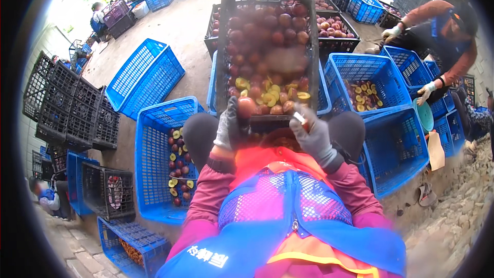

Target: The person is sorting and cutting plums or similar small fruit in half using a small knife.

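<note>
My left hand (229,129), in a grey and dark glove, is closed around a whole reddish plum (247,107) at the near edge of a black crate. My gloved right hand (315,135) is closed on a small white-ended object (299,118); its kind cannot be made out. The black crate (224,36) leans toward me, full of dark red plums (278,37). Cut plum pieces with yellow flesh (270,92) lie at its near end. Blur on the lens veils the middle of the crate.
Blue crates holding cut and whole plums stand at left (149,164) and right (339,64). An empty blue crate (396,149) is at near right. Black crates (67,103) are stacked at far left. Another person (442,36) bends over crates at right.
</note>
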A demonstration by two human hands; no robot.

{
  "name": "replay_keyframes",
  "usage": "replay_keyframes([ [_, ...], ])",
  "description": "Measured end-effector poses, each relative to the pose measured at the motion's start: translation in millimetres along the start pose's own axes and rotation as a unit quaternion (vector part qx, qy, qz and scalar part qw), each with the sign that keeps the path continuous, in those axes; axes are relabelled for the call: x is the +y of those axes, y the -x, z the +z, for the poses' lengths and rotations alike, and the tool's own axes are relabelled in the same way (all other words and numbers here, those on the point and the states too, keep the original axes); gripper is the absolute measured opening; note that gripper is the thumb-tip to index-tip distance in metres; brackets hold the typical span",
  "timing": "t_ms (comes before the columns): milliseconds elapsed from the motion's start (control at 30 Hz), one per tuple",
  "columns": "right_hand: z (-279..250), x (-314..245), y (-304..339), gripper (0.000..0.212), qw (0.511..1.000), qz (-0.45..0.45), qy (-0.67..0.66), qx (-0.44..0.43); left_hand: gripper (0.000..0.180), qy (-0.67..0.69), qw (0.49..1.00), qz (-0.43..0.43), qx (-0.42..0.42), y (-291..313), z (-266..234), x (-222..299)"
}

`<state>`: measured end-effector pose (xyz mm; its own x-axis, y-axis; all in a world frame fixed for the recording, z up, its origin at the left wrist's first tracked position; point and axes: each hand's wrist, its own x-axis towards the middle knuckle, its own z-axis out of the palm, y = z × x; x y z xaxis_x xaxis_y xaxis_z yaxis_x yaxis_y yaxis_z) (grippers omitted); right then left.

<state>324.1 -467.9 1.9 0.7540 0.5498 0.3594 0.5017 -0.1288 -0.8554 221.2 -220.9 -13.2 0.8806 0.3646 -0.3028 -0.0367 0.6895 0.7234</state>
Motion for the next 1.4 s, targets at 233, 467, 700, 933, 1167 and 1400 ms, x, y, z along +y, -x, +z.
replay_keyframes([
  [233,34.5,25.0,6.8,0.036,0.937,0.227,-0.265,-0.024,0.041,-0.31,0.924,0.175,-0.141,8.4,34.6,-58.2],
  [467,59.1,23.7,21.5,0.033,0.992,0.078,-0.082,0.053,0.043,-0.401,0.899,0.158,-0.074,-7.1,6.5,-95.1],
  [700,62.8,10.8,13.7,0.031,0.988,-0.06,0.131,0.046,0.053,-0.252,0.952,0.059,-0.162,0.4,-15.1,-100.7],
  [933,44.2,18.1,-1.9,0.037,0.966,-0.192,0.169,-0.028,0.045,-0.269,0.913,-0.052,-0.302,6.1,-15.8,-61.7],
  [1167,34.9,24.3,-28.2,0.05,0.899,0.221,-0.372,-0.063,0.051,-0.088,0.964,-0.137,-0.21,-3.0,-1.9,-54.9],
  [1400,30.3,11.4,-30.7,0.045,0.812,0.292,-0.505,-0.006,0.065,0.093,0.941,-0.251,-0.208,-34.2,-17.5,-51.9],
])
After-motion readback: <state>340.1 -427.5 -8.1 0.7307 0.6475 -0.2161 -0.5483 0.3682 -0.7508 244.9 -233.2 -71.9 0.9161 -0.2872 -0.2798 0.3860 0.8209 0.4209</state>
